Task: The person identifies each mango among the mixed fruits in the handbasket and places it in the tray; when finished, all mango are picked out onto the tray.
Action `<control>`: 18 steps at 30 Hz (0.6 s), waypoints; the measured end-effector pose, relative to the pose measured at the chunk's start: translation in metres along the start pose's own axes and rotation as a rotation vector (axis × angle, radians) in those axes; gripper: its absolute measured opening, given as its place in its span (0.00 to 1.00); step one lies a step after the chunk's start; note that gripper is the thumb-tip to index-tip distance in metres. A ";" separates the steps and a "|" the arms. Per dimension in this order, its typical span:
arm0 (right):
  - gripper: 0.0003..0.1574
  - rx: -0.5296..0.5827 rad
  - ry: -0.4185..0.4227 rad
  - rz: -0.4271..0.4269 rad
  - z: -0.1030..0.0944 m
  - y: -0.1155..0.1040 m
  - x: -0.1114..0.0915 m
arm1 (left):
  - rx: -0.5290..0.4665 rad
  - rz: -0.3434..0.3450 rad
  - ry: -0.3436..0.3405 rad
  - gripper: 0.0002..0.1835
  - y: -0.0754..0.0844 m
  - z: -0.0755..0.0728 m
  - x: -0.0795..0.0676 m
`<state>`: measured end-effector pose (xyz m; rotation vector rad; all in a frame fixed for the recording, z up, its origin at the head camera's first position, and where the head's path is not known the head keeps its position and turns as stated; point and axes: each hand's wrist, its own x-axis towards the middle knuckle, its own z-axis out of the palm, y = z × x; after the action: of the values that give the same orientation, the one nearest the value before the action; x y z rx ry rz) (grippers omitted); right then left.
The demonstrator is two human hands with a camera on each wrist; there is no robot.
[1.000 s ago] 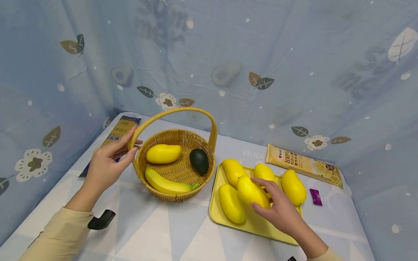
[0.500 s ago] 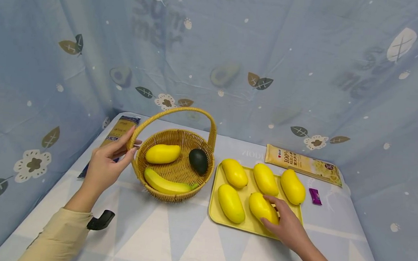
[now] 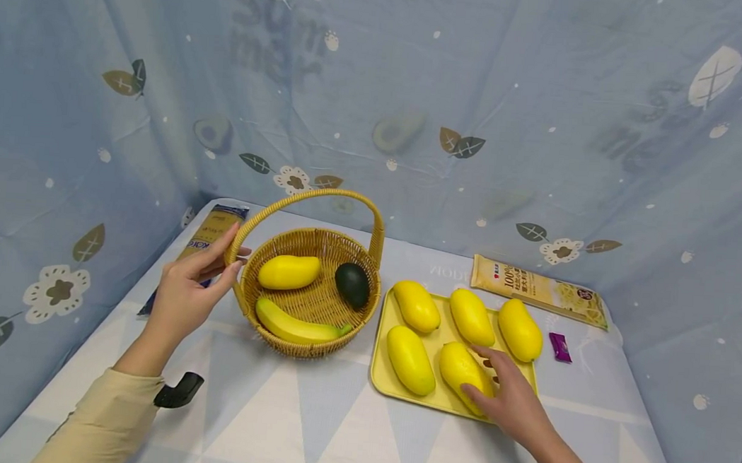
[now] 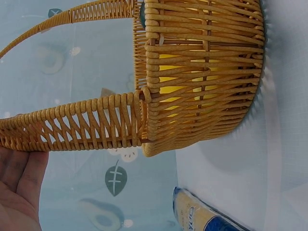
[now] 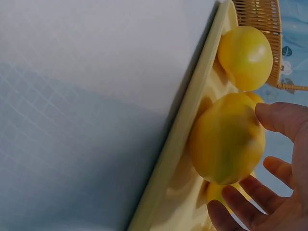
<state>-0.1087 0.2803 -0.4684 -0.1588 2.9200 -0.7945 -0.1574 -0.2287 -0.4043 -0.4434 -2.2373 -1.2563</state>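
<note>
My left hand (image 3: 189, 288) holds the side of the handle of a wicker basket (image 3: 309, 349), fingers and thumb on either side of it. Inside the basket lie a yellow mango (image 3: 288, 272), a banana (image 3: 298, 326) and a dark green avocado (image 3: 352, 285). On a yellow tray (image 3: 393, 393), my right hand (image 3: 514, 399) is spread beside the front right mango (image 3: 463, 372). In the right wrist view its fingers are loosely bent, with the thumb tip right at that mango (image 5: 228, 139). Several other mangoes (image 3: 410, 361) lie on the tray.
A yellow pasta packet (image 3: 539, 291) lies behind the tray, and a small purple wrapped sweet (image 3: 559, 347) is to its right. Another packet (image 3: 208, 236) lies behind my left hand. Printed blue curtains (image 3: 379, 104) stand behind and at both sides.
My right hand has brought a mango down from above the tray's middle to its front right and loosened its fingers from it. My left hand stays on the basket handle.
</note>
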 end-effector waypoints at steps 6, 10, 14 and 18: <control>0.42 0.001 0.036 -0.033 -0.006 -0.008 0.006 | 0.002 -0.002 0.001 0.40 0.000 0.000 0.000; 0.40 -0.004 0.049 -0.065 -0.009 -0.019 0.011 | 0.007 -0.004 -0.001 0.41 -0.001 0.000 0.000; 0.39 -0.009 0.060 -0.109 -0.012 -0.034 0.019 | 0.010 -0.002 0.002 0.41 -0.001 0.000 0.000; 0.38 -0.001 0.074 -0.180 -0.013 -0.051 0.029 | 0.006 0.005 0.006 0.41 -0.001 0.000 0.000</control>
<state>-0.1350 0.2396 -0.4340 -0.4063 3.0075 -0.8417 -0.1579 -0.2292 -0.4052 -0.4423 -2.2335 -1.2467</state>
